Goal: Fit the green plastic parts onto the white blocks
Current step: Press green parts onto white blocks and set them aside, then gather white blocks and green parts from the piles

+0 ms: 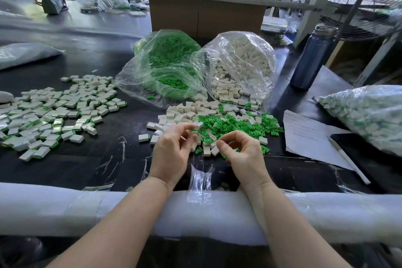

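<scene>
Mid-assembly: left hand (174,148) pinching a white block (199,124); right hand (241,148) curled, seemingly pinching a green part (223,154); next, align and press.

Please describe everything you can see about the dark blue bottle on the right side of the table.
The bottle is tall and round, dark blue, and looks like metal with a dull sheen. Its cap, a lighter grey, is on. It stands upright on the black table, apart from both hands, to the right of the clear bag of white blocks and behind the white sheet of paper. Nothing visibly touches it except the table. A fan stand rises just behind it. No label can be read.
</scene>
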The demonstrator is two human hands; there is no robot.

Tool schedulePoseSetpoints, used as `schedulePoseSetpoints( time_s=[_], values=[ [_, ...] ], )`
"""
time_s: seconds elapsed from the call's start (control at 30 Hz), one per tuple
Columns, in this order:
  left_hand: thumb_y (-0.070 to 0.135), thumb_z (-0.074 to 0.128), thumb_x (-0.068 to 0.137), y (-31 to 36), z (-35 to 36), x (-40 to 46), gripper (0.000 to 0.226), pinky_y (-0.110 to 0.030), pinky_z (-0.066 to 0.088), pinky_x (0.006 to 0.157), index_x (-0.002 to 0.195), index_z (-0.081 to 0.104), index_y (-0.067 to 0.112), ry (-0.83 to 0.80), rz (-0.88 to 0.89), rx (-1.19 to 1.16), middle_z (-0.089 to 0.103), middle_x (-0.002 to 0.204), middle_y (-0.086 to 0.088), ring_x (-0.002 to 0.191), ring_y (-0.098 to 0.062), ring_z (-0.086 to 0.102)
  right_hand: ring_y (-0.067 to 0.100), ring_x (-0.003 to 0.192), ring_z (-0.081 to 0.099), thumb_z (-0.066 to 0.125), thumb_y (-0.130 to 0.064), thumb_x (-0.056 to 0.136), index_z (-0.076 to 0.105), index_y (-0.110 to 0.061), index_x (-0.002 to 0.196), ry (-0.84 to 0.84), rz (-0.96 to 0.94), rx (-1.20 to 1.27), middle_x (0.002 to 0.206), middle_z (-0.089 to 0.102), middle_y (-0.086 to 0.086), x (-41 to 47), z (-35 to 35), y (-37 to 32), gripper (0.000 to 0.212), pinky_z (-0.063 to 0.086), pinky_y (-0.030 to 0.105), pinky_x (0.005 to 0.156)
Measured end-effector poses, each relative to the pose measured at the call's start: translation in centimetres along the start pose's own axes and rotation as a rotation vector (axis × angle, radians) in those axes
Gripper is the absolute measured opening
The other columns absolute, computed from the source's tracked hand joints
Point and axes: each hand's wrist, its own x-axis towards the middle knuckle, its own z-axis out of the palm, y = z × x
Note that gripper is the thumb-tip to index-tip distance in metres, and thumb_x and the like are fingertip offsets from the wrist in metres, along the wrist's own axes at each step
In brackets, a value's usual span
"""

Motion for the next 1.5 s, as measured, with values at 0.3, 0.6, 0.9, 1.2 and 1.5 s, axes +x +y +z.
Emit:
schedulePoseSetpoints(
  time_s=[0.3, 0.6, 0.9, 1.2, 1.5],
  values=[
    [-0.003, 0.053, 0.089, -2.5, -1.4, 1.1, 0.027, -0.004, 0.028, 0.084, 0.114, 0.062, 0.001, 0.333, -0.455, 0.121, 0.040, 0.121, -0.013, 0.095, -0.018, 0.052, -0.001, 0.056, 0.049, 0.070, -0.012, 0.081, 0.064, -0.018, 0.069, 0.022, 0.070, -0.035, 0.063, 0.059, -0.007, 0.0, 0.0, 0.2, 0.014, 0.045, 0.017, 0.057],
    [0.006, 0.053, 0.089, -2.6, -1.1, 0.9, 0.036, -0.025, 0.026, 0.104, 0.123, 0.053, -0.003, 0.124, -0.486, 0.308, 0.030, 0.136, -0.017, 0.123, -0.033, 0.033, 0.018, 0.074, 0.058, 0.069, -0.017, 0.082, 0.065, -0.017, 0.072, 0.094, 0.078, -0.301, 0.074, 0.064, 0.001, 0.4, 0.2, 0.8, 0.010, 0.050, 0.033, 0.074],
    [0.019, 0.074, 0.076, -1.0, -0.3, 0.0, 0.015, -0.032, 0.032, 0.089, 0.089, 0.070, 0.013, -0.032, -0.118, 0.376, 0.048, 0.094, 0.001, 0.101, -0.023, 0.045, 0.019, 0.092, 0.055, 0.066, -0.018, 0.082, 0.060, -0.023, 0.077, 0.146, 0.083, -0.558, 0.083, 0.052, -0.010, 0.2, 0.2, 0.7, 0.009, 0.040, 0.031, 0.085],
    [0.036, 0.064, 0.083, -1.4, 0.2, -0.1, 0.024, -0.029, 0.027, 0.093, 0.101, 0.066, 0.021, -0.193, -0.095, 0.507, 0.047, 0.100, 0.004, 0.107, -0.018, 0.042, 0.016, 0.111, 0.046, 0.065, -0.041, 0.082, 0.066, -0.026, 0.093, 0.101, 0.161, -0.843, 0.106, 0.055, -0.006, 0.1, 0.5, 0.8, 0.018, 0.027, 0.031, 0.090],
    [0.036, 0.056, 0.089, -1.4, 0.4, -0.1, 0.024, -0.029, 0.030, 0.092, 0.107, 0.065, 0.023, -0.212, -0.079, 0.522, 0.054, 0.103, 0.003, 0.105, -0.017, 0.043, 0.019, 0.102, 0.046, 0.051, -0.024, 0.095, 0.063, -0.013, 0.097, 0.112, 0.023, -0.719, 0.097, 0.055, -0.002, 0.2, 0.6, 0.9, 0.017, 0.030, 0.026, 0.082]
  ],
)
